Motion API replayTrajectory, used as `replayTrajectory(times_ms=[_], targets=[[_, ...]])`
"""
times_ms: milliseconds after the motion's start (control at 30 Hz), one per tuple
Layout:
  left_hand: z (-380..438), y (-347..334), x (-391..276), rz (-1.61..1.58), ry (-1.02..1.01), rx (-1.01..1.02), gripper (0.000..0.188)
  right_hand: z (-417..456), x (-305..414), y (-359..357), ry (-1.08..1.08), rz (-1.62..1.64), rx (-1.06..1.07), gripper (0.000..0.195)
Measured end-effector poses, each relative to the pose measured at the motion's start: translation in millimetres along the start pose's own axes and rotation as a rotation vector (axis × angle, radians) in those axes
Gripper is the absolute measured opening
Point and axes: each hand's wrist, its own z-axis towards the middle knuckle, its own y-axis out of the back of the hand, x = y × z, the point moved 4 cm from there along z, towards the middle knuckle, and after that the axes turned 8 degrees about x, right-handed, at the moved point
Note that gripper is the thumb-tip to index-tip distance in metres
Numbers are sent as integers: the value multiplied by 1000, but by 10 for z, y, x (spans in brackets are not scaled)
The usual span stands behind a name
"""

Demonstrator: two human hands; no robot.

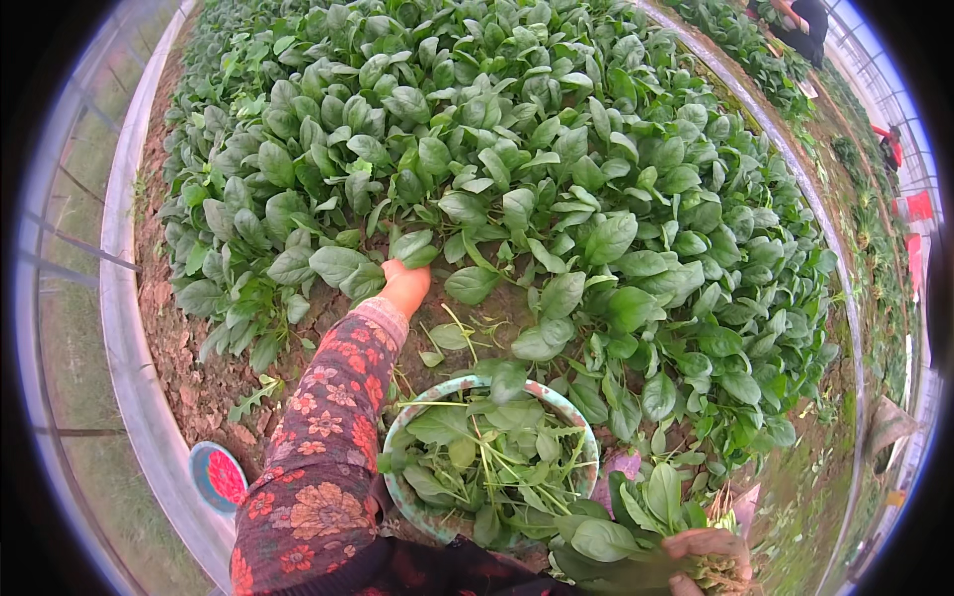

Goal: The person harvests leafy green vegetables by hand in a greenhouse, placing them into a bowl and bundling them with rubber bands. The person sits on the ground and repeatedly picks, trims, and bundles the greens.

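My left hand [406,287], in a flowered sleeve, reaches in among the spinach plants [462,208] at the near edge of the bed. Leaves cover its fingers, so its grip is hidden. At the lower right, my right hand [708,555] is closed around a bunch of spinach [641,514] near its root end. The leaves of that bunch point up and left. Between my arms stands a worn, light green basin [393,439], filled with loose leaves and stems [484,454]. A few cut leaves [449,335] lie on the soil just beyond its rim.
A small blue bowl [200,477] with something bright pink inside sits at the left, by the pale border strip [138,298]. A purple item [618,477] lies right of the basin. Another person [805,30] is at the far upper right, past the irrigation hose [782,153].
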Motion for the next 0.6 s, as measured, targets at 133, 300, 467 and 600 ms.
replayTrajectory(times_ms=[133,300,467,600], targets=[[-469,227,-35,-19,-45,224,27,-171,-41,-33,73,91,-43,37],[-1516,889,-146,-238,-507,192,32,-463,-196,-65,214,290,-58,36],[-2808,1682,-242,-873,-715,317,23,-717,-178,-140,234,403,14,31],[-3661,1982,-328,-1253,-896,276,19,-826,-243,-253,256,438,126,30]])
